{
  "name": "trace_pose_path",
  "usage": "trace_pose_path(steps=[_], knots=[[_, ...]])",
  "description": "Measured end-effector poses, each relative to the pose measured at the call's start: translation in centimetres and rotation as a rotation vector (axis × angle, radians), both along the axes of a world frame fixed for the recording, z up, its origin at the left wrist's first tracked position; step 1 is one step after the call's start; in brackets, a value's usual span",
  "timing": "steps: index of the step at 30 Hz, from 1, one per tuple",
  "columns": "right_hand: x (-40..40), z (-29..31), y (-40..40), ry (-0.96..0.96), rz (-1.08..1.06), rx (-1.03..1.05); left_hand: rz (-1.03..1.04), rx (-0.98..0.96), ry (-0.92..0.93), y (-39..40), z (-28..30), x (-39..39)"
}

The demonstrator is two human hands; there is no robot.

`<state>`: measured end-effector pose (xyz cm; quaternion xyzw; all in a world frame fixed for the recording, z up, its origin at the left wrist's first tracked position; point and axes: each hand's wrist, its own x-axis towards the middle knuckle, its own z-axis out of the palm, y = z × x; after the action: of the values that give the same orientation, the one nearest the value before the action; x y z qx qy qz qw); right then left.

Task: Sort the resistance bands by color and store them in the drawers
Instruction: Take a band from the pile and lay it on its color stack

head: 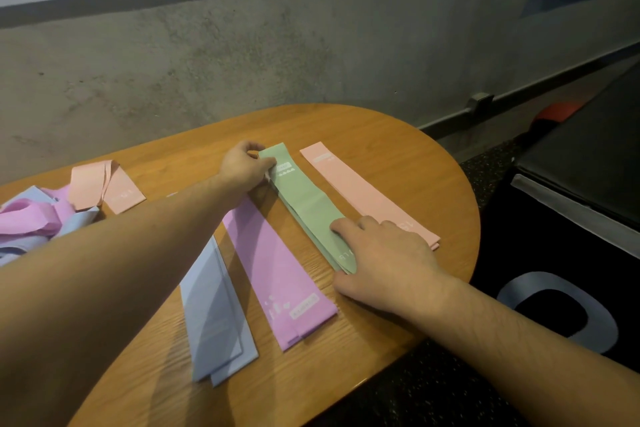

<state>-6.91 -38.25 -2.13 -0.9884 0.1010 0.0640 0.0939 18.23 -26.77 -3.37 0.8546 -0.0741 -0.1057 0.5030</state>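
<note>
Wooden surface (398,149) beside a concrete wall: left hand (244,166) pinches the green band stack (304,198); right hand (388,260) presses it flat-fingered.

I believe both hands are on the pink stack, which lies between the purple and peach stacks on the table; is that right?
Not quite: in the head view the stack under the left hand and right hand is the green stack, not pink. It does lie between the purple stack and peach stack on the table.
</note>
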Motion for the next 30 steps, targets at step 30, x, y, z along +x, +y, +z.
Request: trace_pose_path(steps=[30], knots=[[4.6,3.2,18.2,-0.273,0.344,0.326,-0.245,0.599,-0.707,36.5,1.2,-15.0]])
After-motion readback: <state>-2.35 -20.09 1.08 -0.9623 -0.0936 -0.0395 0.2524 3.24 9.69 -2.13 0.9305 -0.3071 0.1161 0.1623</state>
